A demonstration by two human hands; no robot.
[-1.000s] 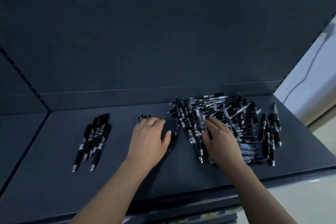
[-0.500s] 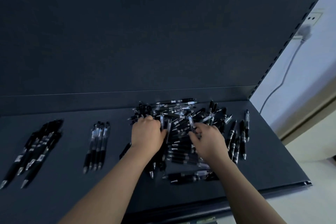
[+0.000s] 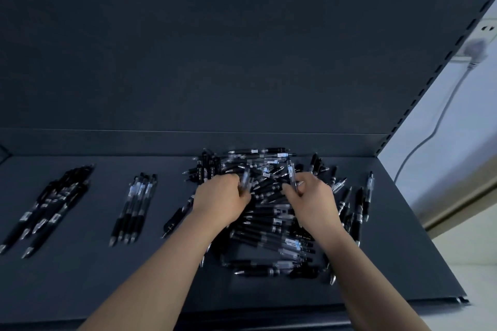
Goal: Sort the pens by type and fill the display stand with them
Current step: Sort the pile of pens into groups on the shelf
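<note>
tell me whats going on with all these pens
A person is sorting black pens on a dark grey shelf. Both hands are in the big jumbled pile; the left hand and right hand each pinch a pen. Two sorted groups lie to the left: one far left, one nearer.

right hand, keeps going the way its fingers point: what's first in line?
Probably more of the unsorted pen pile; the right hand already grips a clear pen there. Depth unclear.

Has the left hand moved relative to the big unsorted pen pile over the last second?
Yes. The left hand has moved right, from bare shelf beside the pile onto the unsorted pile, now gripping a pen.
</note>
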